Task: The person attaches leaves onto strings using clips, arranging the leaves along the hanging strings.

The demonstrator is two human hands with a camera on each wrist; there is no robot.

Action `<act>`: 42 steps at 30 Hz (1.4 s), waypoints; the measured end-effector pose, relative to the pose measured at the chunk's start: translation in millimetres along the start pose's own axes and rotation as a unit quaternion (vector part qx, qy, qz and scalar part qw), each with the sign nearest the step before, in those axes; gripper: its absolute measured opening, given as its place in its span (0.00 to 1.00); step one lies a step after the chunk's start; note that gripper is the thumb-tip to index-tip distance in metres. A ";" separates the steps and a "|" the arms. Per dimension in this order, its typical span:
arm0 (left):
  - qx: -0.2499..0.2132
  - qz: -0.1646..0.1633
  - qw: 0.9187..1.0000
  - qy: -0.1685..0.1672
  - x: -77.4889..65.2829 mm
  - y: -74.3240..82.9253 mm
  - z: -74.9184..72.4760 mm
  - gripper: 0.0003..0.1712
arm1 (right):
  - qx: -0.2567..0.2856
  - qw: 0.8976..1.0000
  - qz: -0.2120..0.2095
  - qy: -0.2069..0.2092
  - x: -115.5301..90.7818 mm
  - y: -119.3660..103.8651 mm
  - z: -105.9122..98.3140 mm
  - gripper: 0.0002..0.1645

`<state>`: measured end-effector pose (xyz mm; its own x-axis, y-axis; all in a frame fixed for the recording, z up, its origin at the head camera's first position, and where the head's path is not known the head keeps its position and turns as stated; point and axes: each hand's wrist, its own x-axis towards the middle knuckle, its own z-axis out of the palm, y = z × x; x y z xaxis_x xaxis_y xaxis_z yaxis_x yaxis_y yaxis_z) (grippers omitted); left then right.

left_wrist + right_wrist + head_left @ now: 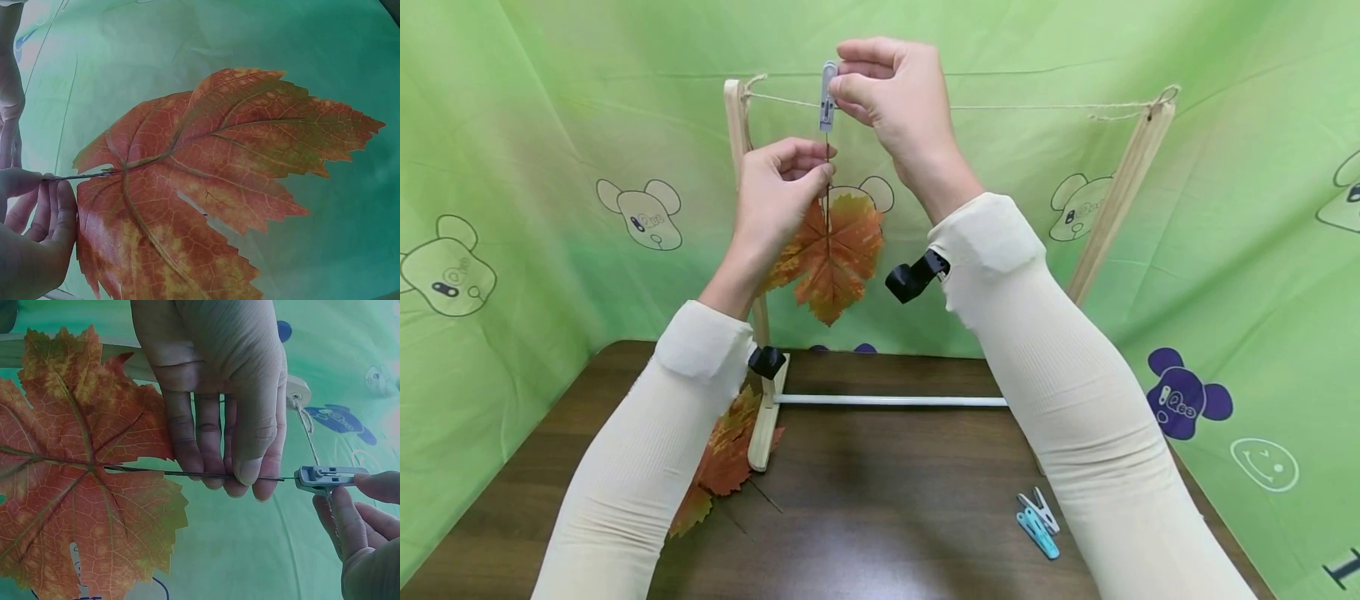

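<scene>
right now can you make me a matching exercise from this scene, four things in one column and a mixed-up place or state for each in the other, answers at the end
Things
1. grey clip
2. raised leaf
3. turquoise clip
4. white bar

Places and states
A. set low on the wooden stand
B. held up in the right fingers
C. lying on the table with a pale clip
D. pinched by its stem in the left fingers

Pairs: 1-B; 2-D; 3-C; 4-A
</scene>
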<state>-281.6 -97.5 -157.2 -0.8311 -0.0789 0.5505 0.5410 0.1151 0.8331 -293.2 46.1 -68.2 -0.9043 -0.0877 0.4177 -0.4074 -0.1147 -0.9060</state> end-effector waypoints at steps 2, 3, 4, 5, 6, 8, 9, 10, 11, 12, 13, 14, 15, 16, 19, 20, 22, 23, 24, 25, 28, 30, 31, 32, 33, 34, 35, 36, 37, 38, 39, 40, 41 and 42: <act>0.001 -0.001 1.000 -0.001 -0.2 -0.1 0.0 0.11 | 0.001 1.000 -0.001 -0.001 -0.4 0.0 -0.2 0.22; 0.001 -0.002 1.000 0.000 -0.2 -0.3 0.0 0.11 | 0.002 1.000 -0.001 -0.001 -0.6 0.0 -0.3 0.23; 0.001 -0.002 1.000 0.000 -0.3 -0.4 0.1 0.11 | 0.003 1.000 -0.002 -0.001 -0.9 0.0 -0.5 0.23; 0.002 -0.003 1.000 0.000 -0.4 -0.5 0.2 0.11 | 0.002 1.000 -0.001 -0.001 -1.1 0.0 -0.7 0.23; 0.001 -0.004 1.000 -0.001 -0.4 -0.5 0.3 0.11 | 0.002 1.000 -0.001 -0.001 -1.2 0.0 -0.9 0.23; 0.001 -0.005 1.000 -0.001 -0.5 -0.5 0.5 0.11 | 0.003 1.000 0.000 -0.001 -1.5 0.0 -1.4 0.23; 0.000 -0.006 1.000 -0.002 -0.6 -0.4 0.6 0.11 | 0.004 1.000 0.000 0.000 -1.6 0.0 -1.8 0.23; 0.000 -0.006 1.000 -0.004 -0.6 -0.3 0.7 0.11 | 0.005 1.000 -0.001 0.000 -1.7 -0.1 -2.2 0.23; 0.000 -0.007 1.000 -0.005 -0.6 -0.2 0.8 0.11 | 0.006 1.000 -0.001 0.000 -1.8 -0.1 -2.6 0.24; 0.000 -0.007 1.000 -0.006 -0.6 -0.1 0.9 0.11 | 0.006 1.000 -0.002 0.000 -2.0 -0.1 -3.1 0.23; 0.000 -0.008 1.000 -0.006 -0.6 0.0 1.0 0.11 | 0.006 1.000 -0.004 -0.001 -2.2 0.0 -3.6 0.23; -0.001 -0.008 1.000 -0.007 -0.5 0.1 1.1 0.11 | 0.006 1.000 -0.006 -0.001 -2.4 -0.1 -4.1 0.23; -0.002 -0.009 1.000 -0.007 -0.5 0.2 1.2 0.11 | 0.004 1.000 -0.007 -0.002 -2.7 0.0 -4.6 0.23; -0.001 -0.009 1.000 -0.007 -0.4 0.2 1.3 0.11 | 0.003 1.000 -0.010 -0.003 -3.1 0.0 -5.2 0.23; -0.002 -0.010 1.000 -0.005 -0.2 0.3 1.6 0.11 | 0.001 1.000 -0.015 -0.004 -4.2 0.3 -7.4 0.23; -0.002 -0.010 1.000 -0.005 -0.2 0.3 1.7 0.11 | 0.003 1.000 -0.015 -0.004 -4.6 0.3 -8.2 0.22; -0.002 -0.010 1.000 -0.004 -0.3 0.3 1.8 0.11 | 0.006 1.000 -0.017 -0.004 -5.9 0.5 -10.5 0.22; -0.002 -0.010 1.000 -0.003 -0.4 0.2 1.8 0.11 | 0.008 1.000 -0.017 -0.004 -6.5 0.5 -11.8 0.22; -0.002 -0.009 1.000 -0.003 -0.4 0.2 1.9 0.11 | 0.010 1.000 -0.020 -0.005 -7.4 0.7 -13.1 0.22; -0.002 -0.008 1.000 -0.003 -0.4 0.2 1.9 0.11 | 0.012 1.000 -0.021 -0.005 -8.2 0.8 -14.7 0.22; 0.001 -0.008 1.000 -0.004 -0.4 0.2 2.0 0.11 | 0.019 0.999 -0.026 -0.005 -11.1 1.2 -19.4 0.22; 0.003 -0.006 1.000 -0.005 -0.2 0.1 2.2 0.11 | 0.021 0.999 -0.032 -0.005 -13.4 1.9 -22.2 0.22; 0.004 -0.005 1.000 -0.005 -0.1 0.1 2.2 0.11 | 0.024 0.999 -0.033 -0.004 -14.4 1.9 -23.1 0.21; 0.004 -0.004 1.000 -0.004 0.0 0.2 2.3 0.11 | 0.025 0.999 -0.035 -0.005 -15.5 2.0 -23.8 0.21; 0.004 -0.003 1.000 -0.004 0.0 0.2 2.4 0.11 | 0.026 0.999 -0.036 -0.005 -16.6 2.0 -24.3 0.21; 0.003 -0.002 1.000 -0.004 0.0 0.3 2.5 0.11 | 0.028 0.999 -0.037 -0.006 -17.7 2.0 -24.8 0.22; 0.002 -0.001 1.000 -0.004 0.0 0.4 2.5 0.11 | 0.028 0.999 -0.039 -0.006 -18.8 2.0 -25.3 0.22; 0.002 -0.001 1.000 -0.004 0.0 0.6 2.5 0.11 | 0.030 0.999 -0.039 -0.006 -19.9 1.7 -25.8 0.22; 0.001 0.000 1.000 -0.004 -0.1 0.7 2.5 0.11 | 0.031 0.999 -0.040 -0.006 -21.0 1.5 -26.3 0.22; 0.000 0.000 1.000 -0.005 -0.2 0.8 2.4 0.11 | 0.031 0.999 -0.040 -0.006 -22.1 1.3 -27.1 0.22; -0.001 -0.001 1.000 -0.005 -0.3 0.8 2.2 0.11 | 0.031 0.999 -0.041 -0.006 -23.2 1.1 -27.9 0.22; -0.002 -0.002 1.000 -0.006 -0.4 0.8 1.9 0.11 | 0.030 0.999 -0.044 -0.006 -24.3 1.2 -28.9 0.22; -0.003 -0.003 1.000 -0.007 -0.5 0.6 1.5 0.11 | 0.029 0.999 -0.046 -0.007 -25.4 1.5 -29.9 0.22; -0.004 -0.004 1.000 -0.007 -0.6 0.4 1.1 0.11 | 0.027 0.998 -0.048 -0.009 -26.4 1.9 -31.0 0.23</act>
<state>-281.0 -96.3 -157.3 -0.8369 -0.0656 0.5435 0.5356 0.1072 0.8377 -274.1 78.9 -83.0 -0.8587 -0.0905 0.5044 -0.4846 -0.1765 -0.8567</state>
